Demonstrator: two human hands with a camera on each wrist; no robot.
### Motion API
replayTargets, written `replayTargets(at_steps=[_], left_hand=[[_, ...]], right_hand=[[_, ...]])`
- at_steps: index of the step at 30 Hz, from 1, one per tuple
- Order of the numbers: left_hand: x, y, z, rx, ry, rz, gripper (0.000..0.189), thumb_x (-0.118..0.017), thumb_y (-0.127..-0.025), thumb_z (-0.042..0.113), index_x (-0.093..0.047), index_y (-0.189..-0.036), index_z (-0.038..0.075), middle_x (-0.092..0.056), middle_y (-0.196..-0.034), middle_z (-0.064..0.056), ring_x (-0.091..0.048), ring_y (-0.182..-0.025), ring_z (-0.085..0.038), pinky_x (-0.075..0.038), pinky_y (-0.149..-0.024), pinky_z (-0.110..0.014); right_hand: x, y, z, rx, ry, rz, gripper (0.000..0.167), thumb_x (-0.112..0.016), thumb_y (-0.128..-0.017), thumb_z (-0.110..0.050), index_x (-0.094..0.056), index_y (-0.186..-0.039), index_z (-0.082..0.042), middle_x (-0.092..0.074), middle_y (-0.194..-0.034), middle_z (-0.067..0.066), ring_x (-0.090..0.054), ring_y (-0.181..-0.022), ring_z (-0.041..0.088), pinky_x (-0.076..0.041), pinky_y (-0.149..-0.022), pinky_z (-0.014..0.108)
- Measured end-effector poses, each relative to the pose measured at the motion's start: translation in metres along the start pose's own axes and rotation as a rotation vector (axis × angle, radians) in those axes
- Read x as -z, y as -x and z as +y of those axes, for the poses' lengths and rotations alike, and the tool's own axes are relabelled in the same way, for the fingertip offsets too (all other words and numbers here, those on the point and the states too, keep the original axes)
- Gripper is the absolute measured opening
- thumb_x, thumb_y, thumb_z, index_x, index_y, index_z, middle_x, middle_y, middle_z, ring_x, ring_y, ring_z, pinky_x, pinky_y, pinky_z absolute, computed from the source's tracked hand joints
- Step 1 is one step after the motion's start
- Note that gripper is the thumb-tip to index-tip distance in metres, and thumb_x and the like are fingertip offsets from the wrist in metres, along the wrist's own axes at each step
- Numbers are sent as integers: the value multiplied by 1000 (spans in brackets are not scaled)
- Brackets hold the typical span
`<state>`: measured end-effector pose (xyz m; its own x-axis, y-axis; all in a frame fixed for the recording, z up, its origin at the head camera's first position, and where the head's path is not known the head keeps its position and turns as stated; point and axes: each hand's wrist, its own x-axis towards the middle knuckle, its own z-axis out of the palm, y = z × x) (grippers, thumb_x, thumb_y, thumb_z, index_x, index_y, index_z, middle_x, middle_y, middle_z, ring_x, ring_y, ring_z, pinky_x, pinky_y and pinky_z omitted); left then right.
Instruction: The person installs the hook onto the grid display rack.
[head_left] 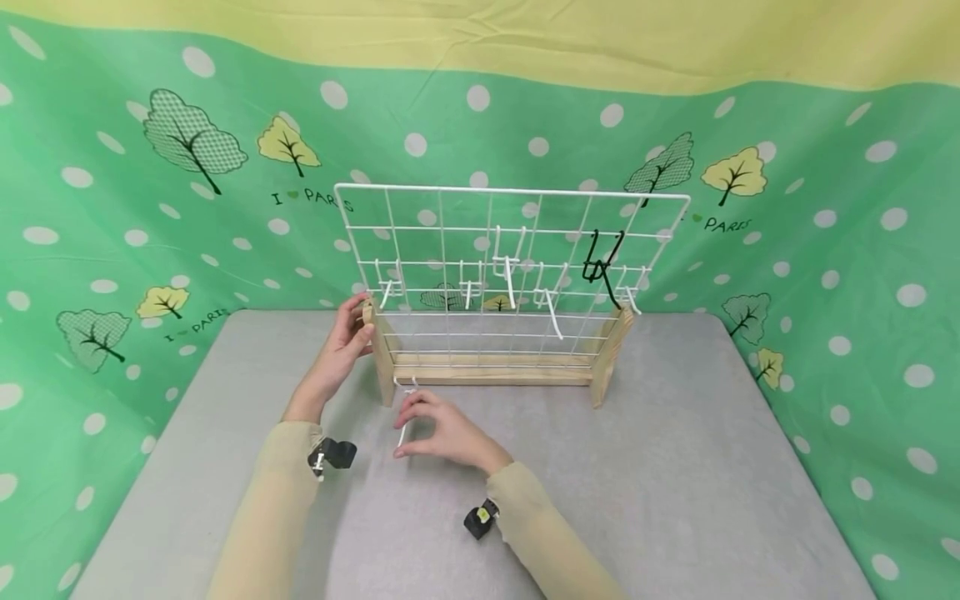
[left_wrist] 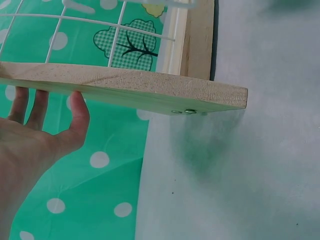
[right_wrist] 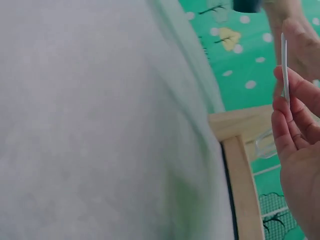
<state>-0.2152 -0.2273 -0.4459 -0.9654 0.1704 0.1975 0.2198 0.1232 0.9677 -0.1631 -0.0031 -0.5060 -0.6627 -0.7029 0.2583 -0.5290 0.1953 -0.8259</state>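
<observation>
A white wire grid rack point(head_left: 513, 193) stands on wooden side panels point(head_left: 378, 350). My left hand point(head_left: 341, 354) is at the left panel; in the left wrist view its fingertips point(left_wrist: 80, 102) touch the panel's outer face. In front of that panel my right hand point(head_left: 450, 433) pinches a white hook point(head_left: 402, 433) between thumb and fingers. The right wrist view shows the hook's thin white arm point(right_wrist: 285, 67) sticking up from the fingers. Several white hooks point(head_left: 553, 312) and one black hook point(head_left: 603, 271) hang on the grid.
A wooden crossbar point(head_left: 491, 377) joins the two panels at the bottom. The rack is on a grey tabletop point(head_left: 675, 467). Green dotted cloth point(head_left: 810, 333) surrounds the table at the back and sides. Screw heads point(left_wrist: 190, 111) show on the left panel.
</observation>
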Motion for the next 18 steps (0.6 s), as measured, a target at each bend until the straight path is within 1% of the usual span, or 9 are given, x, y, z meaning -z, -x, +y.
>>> replayTargets(at_steps=[3,5,9,11,13,15,18], left_hand=[[0,-1,0,1,-7,1,50,-36,-104,6,-19,-150,16,-29,-142,-28,-33,-127,-33,-44,-88,-33],[0,-1,-1,5,-9,4,50,-36,-104,5,-19,-150,17,-30,-142,-27,-34,-127,-31,-44,-89,-34],[0,0,-2,10,-3,6,50,-38,-105,10,-19,-150,18,-31,-143,-24,-35,-126,-27,-44,-88,-34],[0,0,-1,10,0,5,50,-39,-105,13,-18,-150,18,-32,-143,-23,-35,-126,-28,-44,-88,-34],[0,1,0,9,0,5,50,-40,-105,16,-18,-150,18,-32,-143,-23,-35,-127,-29,-44,-88,-35],[-1,1,0,8,0,5,50,-40,-105,17,-18,-150,17,-32,-143,-22,-34,-128,-30,-44,-89,-36],[-1,2,0,6,-2,4,51,-40,-105,17,-17,-150,17,-31,-144,-22,-34,-128,-32,-43,-89,-37]], right_hand=[[6,3,-3,-15,-37,33,36,-85,-74,-21,-70,-102,-4,-53,-116,-4,-49,-112,9,-37,-102,30],[9,5,-6,-13,-47,52,35,-86,-74,-20,-70,-101,-4,-53,-116,-4,-49,-112,10,-37,-102,31],[16,9,-10,33,-50,95,30,-86,-74,-17,-70,-99,-9,-54,-115,-5,-50,-111,10,-39,-101,30],[21,12,-14,81,-56,125,29,-85,-74,-15,-70,-98,-11,-54,-114,-3,-50,-111,11,-39,-101,30],[28,13,-19,148,-50,154,29,-85,-74,-11,-70,-99,-10,-56,-114,1,-51,-112,14,-40,-100,31],[34,13,-26,227,-43,185,31,-85,-72,-6,-70,-99,-7,-58,-113,6,-53,-112,19,-42,-100,33],[48,14,-46,340,-33,215,33,-83,-69,3,-68,-97,-1,-60,-109,14,-56,-107,27,-44,-97,35]])
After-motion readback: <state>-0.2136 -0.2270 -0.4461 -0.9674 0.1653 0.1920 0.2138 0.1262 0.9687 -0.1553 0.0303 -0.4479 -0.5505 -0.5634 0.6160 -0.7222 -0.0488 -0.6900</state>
